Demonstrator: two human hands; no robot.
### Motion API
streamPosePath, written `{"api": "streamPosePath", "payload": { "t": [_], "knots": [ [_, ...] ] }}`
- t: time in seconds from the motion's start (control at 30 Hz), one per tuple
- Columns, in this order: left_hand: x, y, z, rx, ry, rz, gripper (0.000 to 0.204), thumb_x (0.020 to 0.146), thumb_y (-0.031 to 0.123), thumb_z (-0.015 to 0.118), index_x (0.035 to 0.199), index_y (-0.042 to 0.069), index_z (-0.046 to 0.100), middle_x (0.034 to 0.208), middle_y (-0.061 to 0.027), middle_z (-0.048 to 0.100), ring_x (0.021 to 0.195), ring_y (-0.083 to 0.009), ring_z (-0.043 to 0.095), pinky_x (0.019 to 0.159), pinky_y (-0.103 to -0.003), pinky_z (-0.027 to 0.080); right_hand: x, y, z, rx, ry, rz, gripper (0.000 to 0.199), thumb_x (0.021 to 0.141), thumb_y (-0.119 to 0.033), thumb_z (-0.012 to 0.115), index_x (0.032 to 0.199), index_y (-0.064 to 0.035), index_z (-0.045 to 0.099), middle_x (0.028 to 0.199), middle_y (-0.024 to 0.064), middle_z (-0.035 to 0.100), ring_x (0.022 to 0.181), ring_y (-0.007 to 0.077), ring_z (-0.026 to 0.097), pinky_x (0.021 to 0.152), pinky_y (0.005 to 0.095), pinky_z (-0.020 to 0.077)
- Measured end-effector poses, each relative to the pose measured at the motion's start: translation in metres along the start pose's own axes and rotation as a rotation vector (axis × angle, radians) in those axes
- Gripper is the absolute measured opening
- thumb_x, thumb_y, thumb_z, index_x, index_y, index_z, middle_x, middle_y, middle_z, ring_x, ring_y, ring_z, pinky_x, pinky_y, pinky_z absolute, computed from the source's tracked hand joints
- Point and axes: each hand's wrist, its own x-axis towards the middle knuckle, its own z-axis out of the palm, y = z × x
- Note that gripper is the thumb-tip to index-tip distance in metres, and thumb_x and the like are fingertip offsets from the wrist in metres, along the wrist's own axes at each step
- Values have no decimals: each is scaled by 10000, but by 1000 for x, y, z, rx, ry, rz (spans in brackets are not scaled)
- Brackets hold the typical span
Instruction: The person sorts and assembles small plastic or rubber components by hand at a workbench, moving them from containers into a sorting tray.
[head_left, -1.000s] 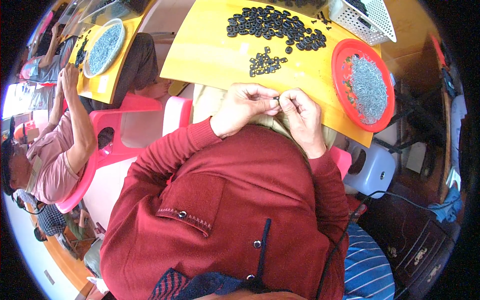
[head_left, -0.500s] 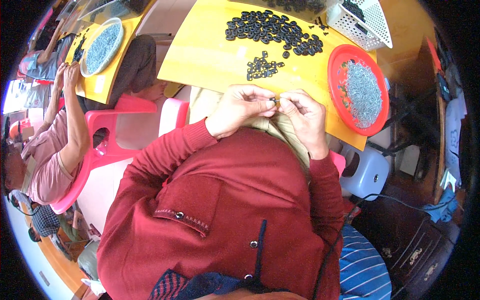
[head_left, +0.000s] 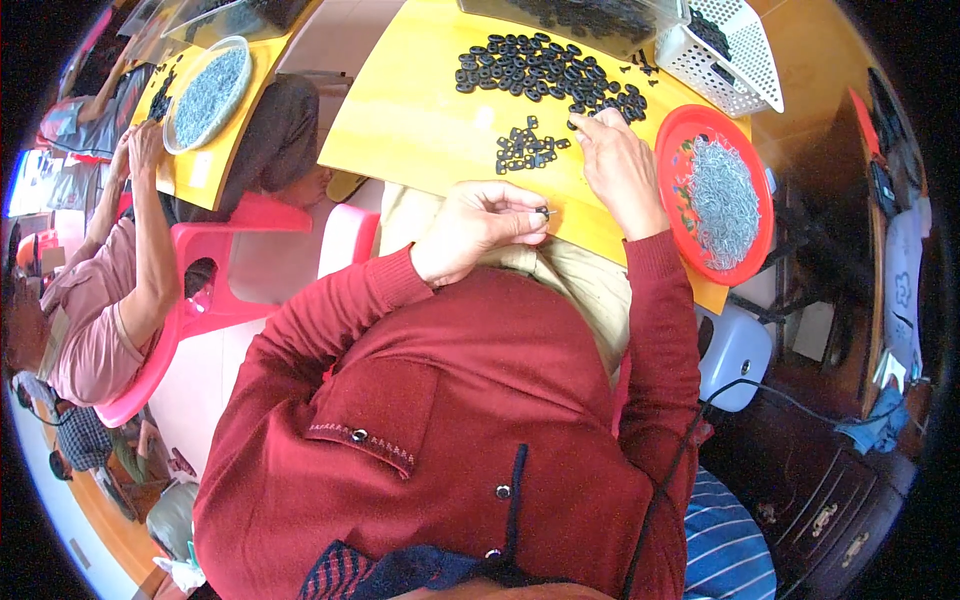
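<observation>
My left hand (head_left: 478, 228) is closed in front of my belly, with thumb and fingers pinching a small black piece (head_left: 543, 213). A thin metal pin sticks out of that piece to the right. My right hand (head_left: 615, 165) reaches over the table, its fingertips pinched at a black oval piece (head_left: 573, 123) by the near right edge of a loose pile of black oval pieces (head_left: 535, 65). Left of that hand lies a smaller group of little black squarish pieces (head_left: 525, 150). Close to my right wrist is a red plate (head_left: 672, 150) heaped with metal pins (head_left: 726, 205).
A yellow table (head_left: 395, 110) spans the far side. At its back stand a clear bin (head_left: 600, 30) and a white perforated basket (head_left: 745, 65) with black parts. At left, a co-worker (head_left: 110, 290) sits at another yellow table. A blue stool (head_left: 735, 355) stands at right.
My right hand has left the pin beside my left hand and moved forward to the oval pieces. The left hand stays nearly in place, still pinching the black piece.
</observation>
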Motion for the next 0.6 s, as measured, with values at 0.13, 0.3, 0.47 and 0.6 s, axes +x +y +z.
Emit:
{"api": "streamPosePath", "payload": {
  "t": [0.13,0.3,0.47,0.6],
  "knots": [
    [0,0,-1,8,-2,20,184,826,-16,626,1003,-58,599,915,-136,650,807,-200,657,770,-280,552,0,0,-3,-26,-3,-1,173,845,-130,565,980,-47,635,890,121,571,801,316,598,680,400,473],
    [-1,-1,0,15,-10,19,175,823,-16,629,991,-57,605,912,-135,653,803,-193,657,760,-276,552,-6,7,-7,22,-17,-28,150,844,-155,558,916,-46,633,917,129,579,801,334,606,700,443,479],
    [-2,-1,2,54,12,14,173,818,-15,636,984,-53,610,907,-133,655,794,-189,657,748,-272,553,-6,11,-9,48,-32,-66,142,822,-135,570,904,-37,631,904,123,593,824,330,600,731,419,477],
    [-2,-2,1,24,-15,25,171,817,-14,637,982,-47,610,900,-130,654,794,-187,655,748,-274,551,-6,11,-12,63,-65,-58,143,813,-120,573,903,-23,627,898,138,600,857,330,596,749,421,471]
  ]
}}
